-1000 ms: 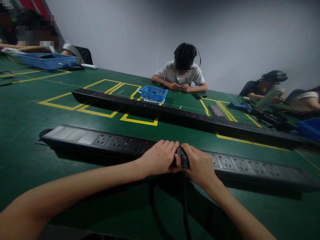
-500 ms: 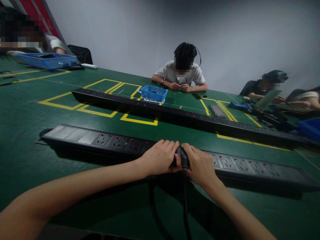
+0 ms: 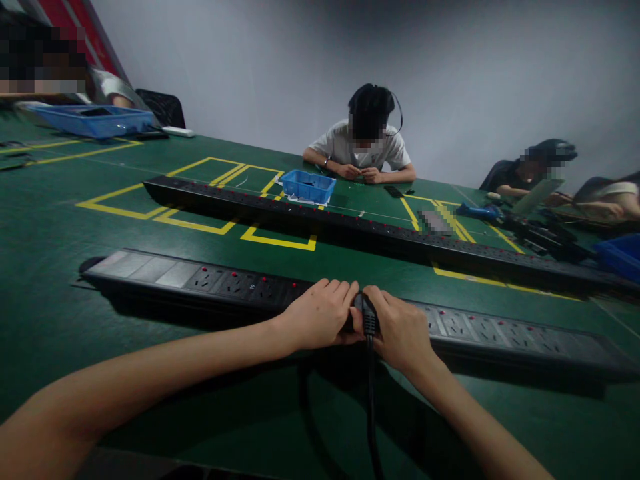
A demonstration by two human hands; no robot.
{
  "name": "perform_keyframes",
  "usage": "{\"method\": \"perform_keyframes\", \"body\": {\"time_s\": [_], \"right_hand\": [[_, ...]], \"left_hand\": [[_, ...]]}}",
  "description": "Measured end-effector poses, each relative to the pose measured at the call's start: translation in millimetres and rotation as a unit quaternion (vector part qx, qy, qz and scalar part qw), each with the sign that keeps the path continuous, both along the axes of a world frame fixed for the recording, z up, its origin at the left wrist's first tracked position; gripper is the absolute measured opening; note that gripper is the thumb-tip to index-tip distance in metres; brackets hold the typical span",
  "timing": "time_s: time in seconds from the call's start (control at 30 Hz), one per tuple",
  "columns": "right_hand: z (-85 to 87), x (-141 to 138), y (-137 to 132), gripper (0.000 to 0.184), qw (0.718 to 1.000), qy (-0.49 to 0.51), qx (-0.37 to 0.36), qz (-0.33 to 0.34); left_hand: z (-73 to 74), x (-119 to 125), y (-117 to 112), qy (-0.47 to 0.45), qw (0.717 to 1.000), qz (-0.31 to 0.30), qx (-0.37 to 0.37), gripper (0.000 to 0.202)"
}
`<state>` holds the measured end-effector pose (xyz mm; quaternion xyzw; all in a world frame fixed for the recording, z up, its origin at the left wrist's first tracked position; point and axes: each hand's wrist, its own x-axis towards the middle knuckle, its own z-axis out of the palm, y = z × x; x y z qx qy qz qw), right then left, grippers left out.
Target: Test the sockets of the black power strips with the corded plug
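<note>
A long black power strip [image 3: 233,283] with rows of sockets and small red lights lies across the table in front of me. At its middle is a black power plug [image 3: 369,313], its cord [image 3: 371,407] running down toward me. My left hand [image 3: 325,313] is closed over the strip, with fingertips and thumb against the plug's left side. From the right, my right hand [image 3: 403,330] grips the plug with curled fingers. The plug's front is hidden between my hands, so I cannot tell how far it sits in a socket.
A second, longer power strip [image 3: 300,217] lies behind, across yellow tape outlines on the green table [image 3: 240,427]. A blue basket [image 3: 307,187] stands beyond it, before a person [image 3: 363,147] working opposite. More people sit left and right, with another blue basket [image 3: 100,122] at the left.
</note>
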<state>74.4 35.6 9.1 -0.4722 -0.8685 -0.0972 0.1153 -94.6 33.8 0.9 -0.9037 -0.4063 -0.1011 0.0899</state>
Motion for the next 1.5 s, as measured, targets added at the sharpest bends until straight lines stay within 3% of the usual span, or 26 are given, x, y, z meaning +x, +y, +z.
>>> {"method": "perform_keyframes", "body": {"time_s": [1.5], "right_hand": [[3.7, -1.7, -2.1, 0.025, 1.0, 0.012, 0.009, 0.01]], "left_hand": [[-1.4, -1.0, 0.8, -0.004, 1.0, 0.001, 0.006, 0.065]]}}
